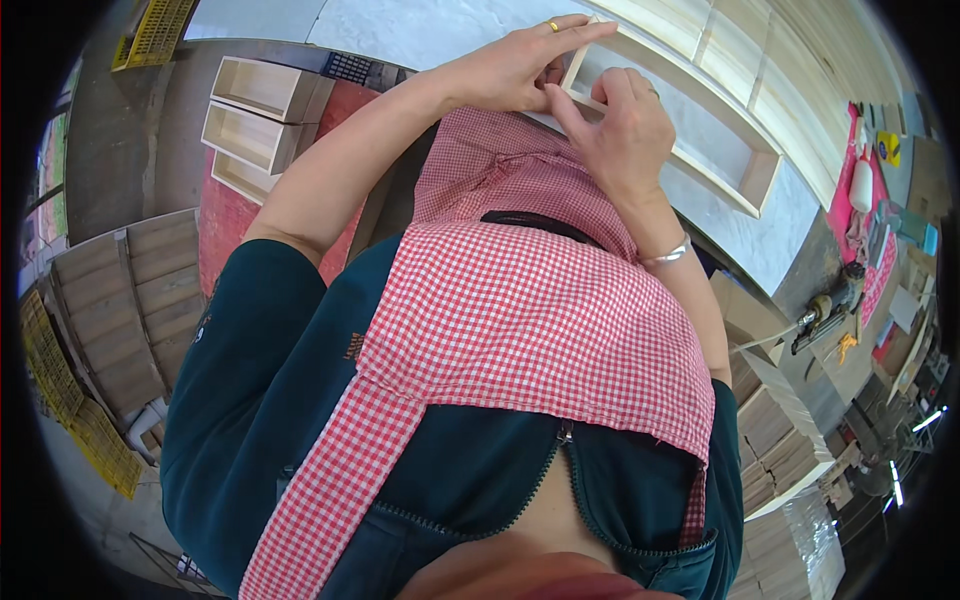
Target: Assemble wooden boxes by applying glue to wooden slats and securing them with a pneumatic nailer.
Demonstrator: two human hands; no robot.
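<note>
A long, narrow frame of pale wood [764,178] lies on a white-grey marbled worktop [785,240] in front of me. The same marbled surface shows through its middle. My left hand [515,68] is closed around the frame's left end, index finger stretched along the top of the corner and the other fingers partly hidden behind the wood. My right hand [628,128] is closed at the near side wall close to that corner, thumb pointing toward the left hand and fingers curled over the edge. Whether a small piece sits between the fingertips I cannot make out.
Several open wooden boxes [245,135] are stacked on a red surface [345,110] at left. Pale boards [740,45] lie beyond the frame. On the right are a nail gun [830,310], a white bottle [861,185] and pink cloth. Yellow crates [155,35] stand at far left.
</note>
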